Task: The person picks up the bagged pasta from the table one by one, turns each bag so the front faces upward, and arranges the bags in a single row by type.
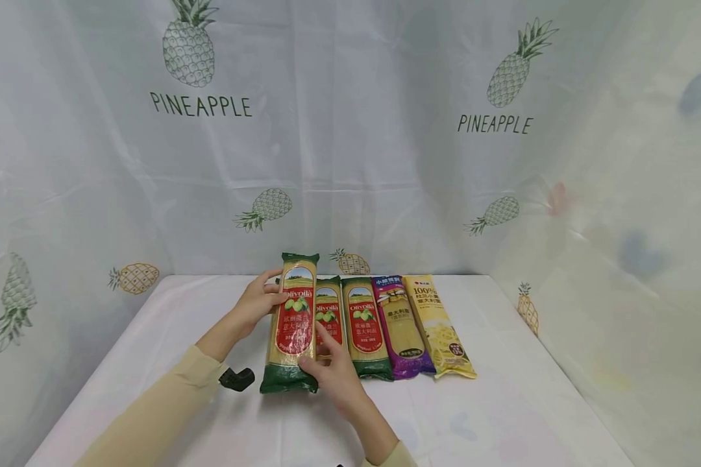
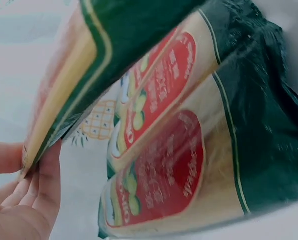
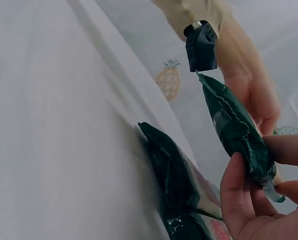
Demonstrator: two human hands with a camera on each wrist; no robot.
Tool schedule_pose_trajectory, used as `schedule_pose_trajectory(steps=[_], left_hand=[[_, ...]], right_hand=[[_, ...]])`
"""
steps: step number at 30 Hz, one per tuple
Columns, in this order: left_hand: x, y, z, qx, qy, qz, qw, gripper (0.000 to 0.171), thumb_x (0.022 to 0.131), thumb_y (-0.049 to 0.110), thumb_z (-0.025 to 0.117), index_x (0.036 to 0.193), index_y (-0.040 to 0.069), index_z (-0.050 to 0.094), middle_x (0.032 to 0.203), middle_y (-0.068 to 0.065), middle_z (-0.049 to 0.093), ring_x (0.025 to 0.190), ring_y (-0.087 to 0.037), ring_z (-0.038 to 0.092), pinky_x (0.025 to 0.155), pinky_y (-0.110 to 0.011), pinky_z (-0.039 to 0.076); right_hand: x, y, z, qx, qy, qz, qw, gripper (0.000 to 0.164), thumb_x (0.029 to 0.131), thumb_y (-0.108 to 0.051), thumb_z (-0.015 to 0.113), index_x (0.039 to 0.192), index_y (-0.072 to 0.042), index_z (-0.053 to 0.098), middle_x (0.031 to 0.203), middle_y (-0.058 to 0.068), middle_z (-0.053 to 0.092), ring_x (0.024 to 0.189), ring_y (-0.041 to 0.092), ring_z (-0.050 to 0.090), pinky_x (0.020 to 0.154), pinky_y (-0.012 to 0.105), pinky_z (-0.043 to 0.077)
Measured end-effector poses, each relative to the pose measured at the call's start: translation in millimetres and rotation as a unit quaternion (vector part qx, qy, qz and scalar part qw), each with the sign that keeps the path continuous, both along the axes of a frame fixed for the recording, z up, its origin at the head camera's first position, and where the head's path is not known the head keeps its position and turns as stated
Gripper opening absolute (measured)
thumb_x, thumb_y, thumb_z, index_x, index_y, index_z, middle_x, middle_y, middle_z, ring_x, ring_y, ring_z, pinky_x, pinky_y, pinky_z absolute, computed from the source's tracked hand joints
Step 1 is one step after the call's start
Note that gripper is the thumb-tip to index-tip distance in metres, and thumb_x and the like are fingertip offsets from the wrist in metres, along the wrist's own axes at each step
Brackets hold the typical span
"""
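A green-and-gold spaghetti packet (image 1: 296, 311) with a red oval label is held up, tilted, between both hands. My left hand (image 1: 256, 303) grips its left edge near the top, thumb on the front. At the lower right edge my right hand (image 1: 339, 375) pinches it, thumb in front and fingers behind. In the right wrist view the green end of the held packet (image 3: 238, 127) sits between thumb and fingers. Matching spaghetti packets (image 1: 367, 324) lie just right of and behind it, partly covered by it. The left wrist view shows their red labels (image 2: 161, 167) below the raised packet.
Beside the matching packets lie a purple pasta packet (image 1: 404, 327) and a yellow pasta packet (image 1: 441, 327), in a row on the white-covered table (image 1: 444, 428). A pineapple-print curtain (image 1: 350, 130) hangs behind the table. A black device (image 1: 237, 379) is on the left wrist.
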State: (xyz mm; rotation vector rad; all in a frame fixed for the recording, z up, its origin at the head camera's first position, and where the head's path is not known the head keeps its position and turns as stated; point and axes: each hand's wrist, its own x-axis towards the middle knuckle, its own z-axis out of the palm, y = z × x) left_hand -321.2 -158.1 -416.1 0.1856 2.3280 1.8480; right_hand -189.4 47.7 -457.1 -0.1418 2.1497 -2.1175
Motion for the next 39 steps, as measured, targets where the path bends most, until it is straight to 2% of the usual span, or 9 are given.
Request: schedule_pose_trajectory(steps=[5, 12, 16, 22, 29, 32, 39], left_hand=[[-1.3, -12, -4.8, 0.003, -0.006, 0.001, 1.0000, 0.073, 0.107, 0.014, 0.064, 0.169, 0.014, 0.026, 0.145, -0.026, 0.060, 0.113, -0.025, 0.071, 0.096, -0.041, 0.059], [2.5, -36, -8.5, -0.015, -0.006, 0.007, 0.9998, 0.072, 0.108, 0.014, 0.062, 0.170, 0.015, 0.026, 0.143, -0.027, 0.061, 0.112, -0.025, 0.071, 0.097, -0.041, 0.059], [2.6, -48, -11.6, -0.021, -0.013, 0.002, 0.9997, 0.071, 0.109, 0.016, 0.061, 0.170, 0.016, 0.025, 0.145, -0.028, 0.059, 0.114, -0.026, 0.070, 0.100, -0.043, 0.058], [-1.8, -65, -16.9, -0.028, -0.028, -0.004, 0.9992, 0.074, 0.109, 0.017, 0.060, 0.171, 0.016, 0.021, 0.147, -0.029, 0.056, 0.116, -0.025, 0.069, 0.102, -0.045, 0.057], [-9.8, -83, -23.4, -0.034, -0.035, -0.007, 0.9988, 0.074, 0.109, 0.016, 0.060, 0.171, 0.012, 0.020, 0.148, -0.031, 0.055, 0.110, -0.020, 0.070, 0.096, -0.039, 0.058], [-12.4, -90, -26.7, -0.042, -0.037, -0.010, 0.9984, 0.073, 0.110, 0.015, 0.059, 0.171, 0.012, 0.020, 0.148, -0.031, 0.054, 0.110, -0.020, 0.069, 0.096, -0.039, 0.058], [-18.4, -103, -36.0, -0.060, -0.051, -0.009, 0.9969, 0.071, 0.110, 0.013, 0.056, 0.170, 0.009, 0.020, 0.144, -0.030, 0.055, 0.111, -0.022, 0.067, 0.093, -0.037, 0.059]], right_hand=[[-2.6, -6, 0.2, 0.029, -0.011, 0.019, 0.999, 0.080, 0.097, -0.012, 0.078, 0.166, -0.028, 0.041, 0.120, 0.012, 0.059, 0.101, 0.022, 0.061, 0.079, 0.030, 0.056], [-6.0, -21, -1.0, 0.057, -0.001, 0.042, 0.997, 0.082, 0.095, -0.012, 0.080, 0.166, -0.024, 0.040, 0.115, 0.007, 0.060, 0.085, 0.017, 0.061, 0.062, 0.030, 0.054], [-6.0, -33, -0.4, 0.060, -0.002, 0.045, 0.997, 0.082, 0.095, -0.013, 0.081, 0.166, -0.024, 0.041, 0.113, 0.004, 0.060, 0.090, 0.016, 0.060, 0.060, 0.030, 0.054], [-7.8, -48, 0.9, 0.072, 0.009, 0.047, 0.996, 0.081, 0.094, -0.012, 0.082, 0.164, -0.023, 0.044, 0.107, 0.003, 0.061, 0.090, 0.015, 0.060, 0.058, 0.030, 0.054], [-18.8, -66, -2.5, 0.117, 0.017, 0.041, 0.992, 0.080, 0.092, -0.017, 0.086, 0.162, -0.028, 0.048, 0.101, -0.004, 0.064, 0.081, 0.011, 0.059, 0.055, 0.030, 0.055], [-22.5, -72, -4.1, 0.127, 0.011, 0.042, 0.991, 0.081, 0.091, -0.018, 0.086, 0.162, -0.026, 0.048, 0.098, -0.002, 0.062, 0.070, 0.012, 0.059, 0.054, 0.031, 0.057], [-28.8, -85, -4.7, 0.160, 0.017, 0.039, 0.986, 0.078, 0.091, -0.019, 0.087, 0.160, -0.022, 0.052, 0.091, -0.002, 0.062, 0.070, 0.009, 0.060, 0.054, 0.031, 0.059]])
